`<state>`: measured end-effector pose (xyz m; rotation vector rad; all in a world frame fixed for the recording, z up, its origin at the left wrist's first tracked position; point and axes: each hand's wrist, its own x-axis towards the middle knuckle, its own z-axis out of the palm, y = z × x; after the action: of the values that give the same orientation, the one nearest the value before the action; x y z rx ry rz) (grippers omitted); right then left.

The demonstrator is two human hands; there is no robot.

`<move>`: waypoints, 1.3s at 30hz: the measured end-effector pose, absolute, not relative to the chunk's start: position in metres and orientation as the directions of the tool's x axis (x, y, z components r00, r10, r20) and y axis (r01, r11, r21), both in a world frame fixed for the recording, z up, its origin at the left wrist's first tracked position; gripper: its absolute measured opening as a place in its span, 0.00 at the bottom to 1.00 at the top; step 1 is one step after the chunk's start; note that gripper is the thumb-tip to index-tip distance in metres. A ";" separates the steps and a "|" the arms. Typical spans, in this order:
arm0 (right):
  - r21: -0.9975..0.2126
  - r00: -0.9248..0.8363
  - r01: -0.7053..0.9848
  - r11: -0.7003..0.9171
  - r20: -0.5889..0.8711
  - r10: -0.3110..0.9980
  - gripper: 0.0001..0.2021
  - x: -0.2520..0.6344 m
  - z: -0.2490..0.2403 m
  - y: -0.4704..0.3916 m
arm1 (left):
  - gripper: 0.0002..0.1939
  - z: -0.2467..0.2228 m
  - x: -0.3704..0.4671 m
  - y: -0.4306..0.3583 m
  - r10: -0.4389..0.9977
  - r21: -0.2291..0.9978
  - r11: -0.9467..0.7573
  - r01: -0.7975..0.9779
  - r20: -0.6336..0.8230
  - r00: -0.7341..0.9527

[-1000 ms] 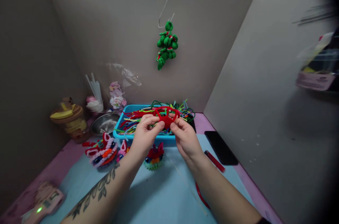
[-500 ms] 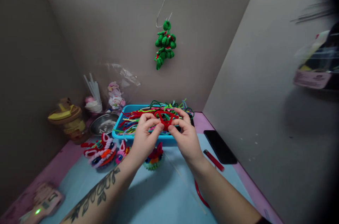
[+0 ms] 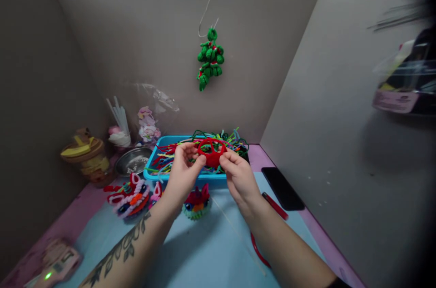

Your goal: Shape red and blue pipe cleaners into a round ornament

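Between my two hands is a red fuzzy pipe-cleaner frame, rounded, with open gaps in its upper part and a solid lower band. My left hand pinches its left side, thumb in front. On the other side my right hand grips the right edge between thumb and fingers. Behind the piece is a blue tray heaped with colourful pipe cleaners. Below my hands, a small red and mint-green pipe-cleaner animal head sits on the blue mat.
Left on the mat stands a larger pink and red animal head, partly beside another small one. A metal bowl holds white bits. A phone and a red-handled tool lie right. A green ornament hangs ahead.
The red frame has tilted, so its lower band now shows broad and solid and its top looks rounder. My fingers have shifted toward its sides.
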<state>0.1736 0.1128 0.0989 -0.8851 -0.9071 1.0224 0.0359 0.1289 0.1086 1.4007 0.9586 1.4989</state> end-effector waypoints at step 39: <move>-0.902 0.065 -0.424 0.084 0.062 0.996 0.14 0.181 0.103 0.119 | 0.08 0.116 0.030 0.130 0.871 0.854 -0.489 0.179 0.468 0.148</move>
<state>0.1808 0.1187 0.1026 -0.8524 -0.8812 1.2960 0.0295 0.1299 0.1165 1.7872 1.0064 1.3809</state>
